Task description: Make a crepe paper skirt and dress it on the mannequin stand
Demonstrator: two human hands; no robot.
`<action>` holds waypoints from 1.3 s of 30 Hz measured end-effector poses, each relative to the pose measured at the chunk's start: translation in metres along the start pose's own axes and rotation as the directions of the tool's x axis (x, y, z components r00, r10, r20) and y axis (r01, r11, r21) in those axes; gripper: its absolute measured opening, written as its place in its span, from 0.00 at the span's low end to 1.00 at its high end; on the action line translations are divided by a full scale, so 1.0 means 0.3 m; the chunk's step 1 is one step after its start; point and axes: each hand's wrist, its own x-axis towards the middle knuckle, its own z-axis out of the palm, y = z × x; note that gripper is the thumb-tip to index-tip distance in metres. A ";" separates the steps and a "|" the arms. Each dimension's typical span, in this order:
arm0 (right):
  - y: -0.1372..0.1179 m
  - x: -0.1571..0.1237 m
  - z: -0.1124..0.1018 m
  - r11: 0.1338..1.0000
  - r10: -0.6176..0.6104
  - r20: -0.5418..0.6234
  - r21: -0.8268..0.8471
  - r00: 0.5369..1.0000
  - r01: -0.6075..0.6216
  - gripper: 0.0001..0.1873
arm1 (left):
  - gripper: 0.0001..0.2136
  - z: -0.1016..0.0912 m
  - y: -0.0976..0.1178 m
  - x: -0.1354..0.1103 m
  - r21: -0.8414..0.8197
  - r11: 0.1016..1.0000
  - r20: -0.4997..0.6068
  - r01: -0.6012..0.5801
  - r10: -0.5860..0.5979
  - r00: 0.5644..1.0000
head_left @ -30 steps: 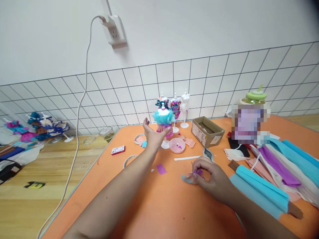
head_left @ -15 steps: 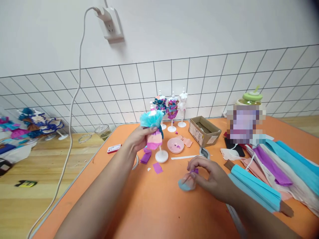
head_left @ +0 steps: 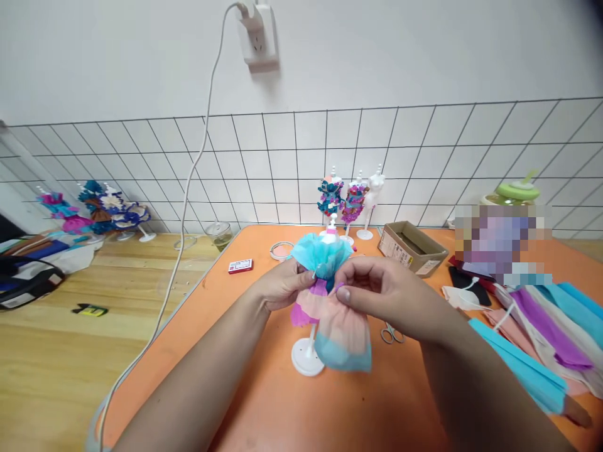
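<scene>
My left hand (head_left: pixel 287 285) is closed around the waist of a small white mannequin (head_left: pixel 308 356) on a round base. It wears a ruffled turquoise crepe paper top (head_left: pixel 323 251) and a pink, peach and purple layered skirt (head_left: pixel 304 304). Between thumb and fingers, my right hand (head_left: pixel 377 292) pinches the gathered purple top of a crepe paper piece (head_left: pixel 346 336), which fans down through peach to pale blue. That piece hangs against the right side of the skirt, partly covering it. Whether it touches the waist I cannot tell.
Behind stand two decorated mannequins (head_left: pixel 330 196) and a bare white one (head_left: pixel 374 194). To their right is an open cardboard box (head_left: pixel 414 248). Scissors (head_left: pixel 392 334) lie by my right wrist. Folded crepe paper (head_left: pixel 522 364) covers the right side; a small red-white box (head_left: pixel 240 266) lies left.
My right hand has lifted the crepe paper piece from low over the table to the mannequin's skirt. The mannequin, in my left hand, has come closer to me. The view has turned left.
</scene>
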 end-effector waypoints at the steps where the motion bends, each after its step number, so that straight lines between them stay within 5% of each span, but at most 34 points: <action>1: 0.012 0.008 0.010 1.000 0.008 -0.031 -0.005 0.999 -0.008 0.06 | 0.30 0.002 0.000 0.001 -0.007 1.000 0.001 -0.018 0.018 1.000; 11: 0.024 0.018 0.040 0.961 -0.054 -0.187 -0.275 0.981 0.001 0.04 | 0.27 0.014 -0.008 0.009 -0.030 0.998 0.081 -0.055 0.058 0.995; 22: 0.002 -0.020 0.047 0.846 -0.179 -0.235 -0.533 0.955 0.027 0.05 | 0.25 0.029 -0.001 0.007 -0.115 0.992 0.133 -0.046 0.062 0.989; 39: 0.007 -0.030 0.059 0.803 -0.135 -0.356 -0.587 0.925 -0.109 0.13 | 0.25 0.041 0.000 0.006 -0.096 0.995 0.142 -0.028 0.041 0.989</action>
